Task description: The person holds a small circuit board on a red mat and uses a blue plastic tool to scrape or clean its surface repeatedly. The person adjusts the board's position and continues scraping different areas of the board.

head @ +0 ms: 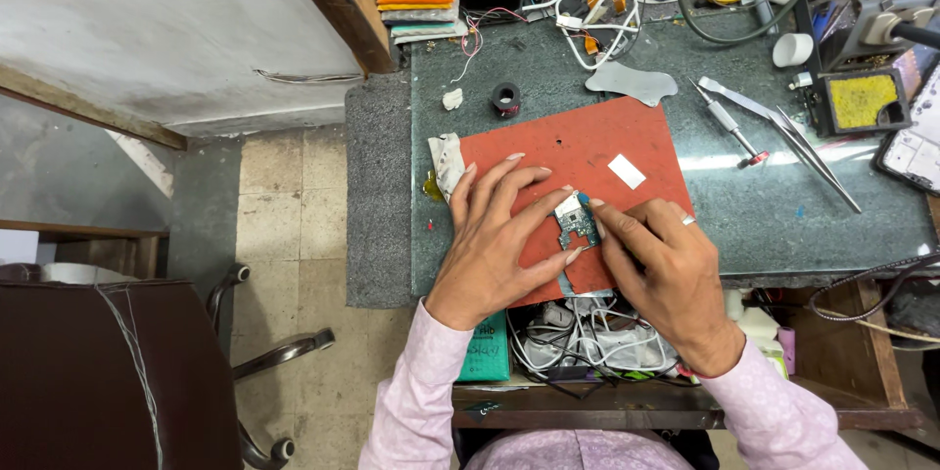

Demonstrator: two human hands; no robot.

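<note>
Both hands meet at frame centre: the left hand (494,245) lies flat, steadying a small circuit board (576,222) on the red mat (587,152). The right hand (661,269) has its grip pinched on a blue-tipped tool (584,200) at the board's edge; this looks like prying, calling for gentle pressure

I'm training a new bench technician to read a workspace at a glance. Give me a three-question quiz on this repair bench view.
1. True or false: the small circuit board lies on the red mat.
2. Which lies right of the mat on the bench top? A) tweezers B) a hammer C) a mug
3. Fill in: the ring sits on a finger of the ____ hand.

Key:
1. True. Fingers of the left hand and the right hand both touch the board on the mat.
2. A. The tweezers lie beside a small screwdriver.
3. Right.
</note>
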